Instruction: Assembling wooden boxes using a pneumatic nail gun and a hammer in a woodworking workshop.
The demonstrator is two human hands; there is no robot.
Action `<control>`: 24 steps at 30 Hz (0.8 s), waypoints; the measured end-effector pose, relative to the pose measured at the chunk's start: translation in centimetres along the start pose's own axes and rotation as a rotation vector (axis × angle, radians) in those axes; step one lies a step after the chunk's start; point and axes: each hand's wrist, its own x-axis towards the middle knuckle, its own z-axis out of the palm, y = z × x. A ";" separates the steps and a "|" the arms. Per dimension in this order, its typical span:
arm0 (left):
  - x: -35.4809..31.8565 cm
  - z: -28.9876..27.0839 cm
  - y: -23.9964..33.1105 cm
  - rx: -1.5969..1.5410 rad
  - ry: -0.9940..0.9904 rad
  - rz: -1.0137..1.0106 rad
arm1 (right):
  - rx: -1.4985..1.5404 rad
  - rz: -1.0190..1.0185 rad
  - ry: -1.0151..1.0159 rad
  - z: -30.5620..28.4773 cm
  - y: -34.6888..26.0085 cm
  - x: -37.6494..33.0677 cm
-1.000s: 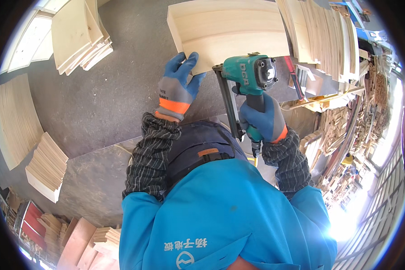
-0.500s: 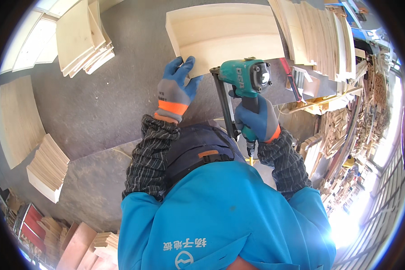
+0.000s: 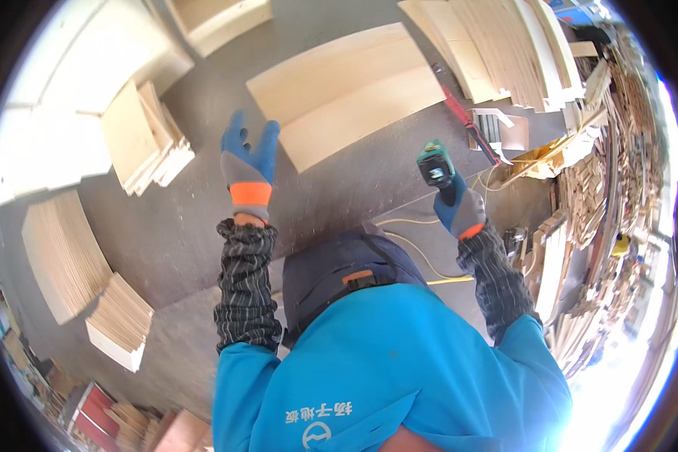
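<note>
A pale wooden piece (image 3: 346, 94), seemingly two boards meeting along a lengthwise seam, lies on the dark worktable (image 3: 196, 218) in front of me. My left hand (image 3: 248, 158), in a blue and grey glove with an orange band, hovers just left of it. Its fingers are spread and hold nothing. On the right, my gloved right hand (image 3: 461, 207) is closed round the handle of a teal and black nail gun (image 3: 435, 162). The gun is raised, apart from the wood, and its lower part is hidden by the angle.
Stacked thin boards (image 3: 497, 53) stand at the back right, beside a red and black tool (image 3: 467, 120). More stacks (image 3: 64, 252) sit at the left, with loose panels (image 3: 143, 135) behind. A yellow hose (image 3: 418, 252) trails near my right side.
My left hand has let go of the wooden piece and moved left. My right hand has swung the nail gun rightward, away from the wood. The wood appears turned and shifted in view.
</note>
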 end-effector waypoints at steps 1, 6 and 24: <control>1.8 0.9 0.0 -0.019 0.044 -0.028 | -0.049 0.004 -0.016 0.4 1.4 1.1; 8.0 4.5 -4.3 -0.243 -0.065 -0.058 | -0.360 0.078 -0.060 4.5 8.8 7.2; 8.9 3.6 -3.5 -0.067 -0.155 -0.108 | 0.452 0.062 0.253 5.9 -0.4 14.4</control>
